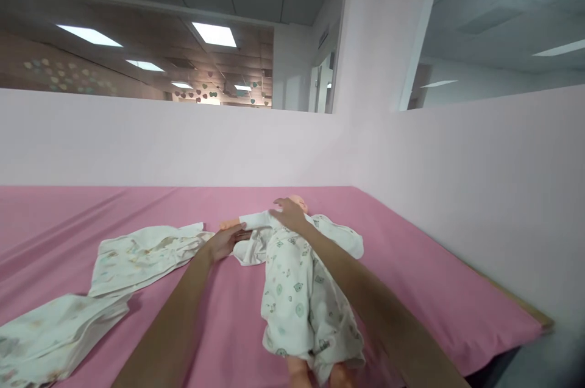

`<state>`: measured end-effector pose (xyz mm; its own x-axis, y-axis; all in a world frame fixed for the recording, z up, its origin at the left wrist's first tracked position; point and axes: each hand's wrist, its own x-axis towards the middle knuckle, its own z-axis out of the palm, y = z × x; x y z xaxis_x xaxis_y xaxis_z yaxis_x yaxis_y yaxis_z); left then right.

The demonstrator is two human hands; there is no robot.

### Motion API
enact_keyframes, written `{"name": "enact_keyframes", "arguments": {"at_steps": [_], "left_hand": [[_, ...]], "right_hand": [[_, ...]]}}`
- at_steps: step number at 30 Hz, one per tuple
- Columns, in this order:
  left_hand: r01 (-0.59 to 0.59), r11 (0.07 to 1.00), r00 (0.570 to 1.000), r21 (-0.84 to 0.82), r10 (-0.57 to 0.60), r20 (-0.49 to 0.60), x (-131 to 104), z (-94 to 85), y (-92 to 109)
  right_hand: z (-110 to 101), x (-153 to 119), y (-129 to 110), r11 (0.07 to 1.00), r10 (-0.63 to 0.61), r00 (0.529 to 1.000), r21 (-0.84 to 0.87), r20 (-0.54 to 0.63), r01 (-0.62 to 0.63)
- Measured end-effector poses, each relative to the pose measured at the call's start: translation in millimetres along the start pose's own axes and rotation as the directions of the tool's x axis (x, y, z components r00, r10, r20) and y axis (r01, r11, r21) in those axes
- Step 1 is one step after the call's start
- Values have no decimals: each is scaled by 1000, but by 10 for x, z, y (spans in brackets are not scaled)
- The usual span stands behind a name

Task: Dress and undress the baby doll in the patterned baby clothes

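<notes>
A baby doll (299, 202) lies on its back on the pink mat, its head at the far end and its bare feet (299, 372) toward me. It is dressed in printed white trousers (290, 290) and a white sleeve (256, 220) on the arm stretched to the left. My left hand (227, 242) has its fingers closed at the cuff of that sleeve, beside the doll's small hand (228, 225). Over the doll's shoulder and upper chest is my right hand (291, 215), fingers apart, partly covering the head. White printed cloth (340, 236) spreads at the doll's right side in view.
Folded white printed baby clothes (146, 254) lie to the left, with another folded cloth (59, 333) nearer me. The pink mat (425, 290) ends against a white wall (183, 138) at the back and another at the right. Windows stand above the walls.
</notes>
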<state>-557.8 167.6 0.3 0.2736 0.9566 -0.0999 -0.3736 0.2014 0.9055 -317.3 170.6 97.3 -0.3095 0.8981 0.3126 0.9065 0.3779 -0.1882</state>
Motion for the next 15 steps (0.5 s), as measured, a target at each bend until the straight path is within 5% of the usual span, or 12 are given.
{"name": "enact_keyframes", "arguments": {"at_steps": [3, 6, 9, 11, 13, 15], "left_hand": [[-31, 998, 999, -55, 30, -27, -69, -23, 53], [-61, 995, 996, -83, 56, -65, -213, -35, 137], [-54, 997, 990, 52, 60, -127, -327, -10, 226], [-35, 945, 961, 324, 120, -248, -326, 61, 288], [-13, 807, 883, 590, 286, -372, -257, 213, 352], [-20, 668, 805, 744, 452, -384, -152, 474, 405]], "right_hand": [[-223, -339, 623, 954, 300, 950, 24, -92, -299], [-393, -834, 1348, 811, 585, 805, 48, -103, -583], [-441, -1299, 1898, 701, 713, 699, 91, -57, -708], [-404, -1475, 2085, 685, 726, 687, 132, -33, -717], [-326, -1513, 2137, 695, 709, 705, 184, -19, -695], [-223, -1447, 2098, 708, 686, 727, 237, -11, -665]]}}
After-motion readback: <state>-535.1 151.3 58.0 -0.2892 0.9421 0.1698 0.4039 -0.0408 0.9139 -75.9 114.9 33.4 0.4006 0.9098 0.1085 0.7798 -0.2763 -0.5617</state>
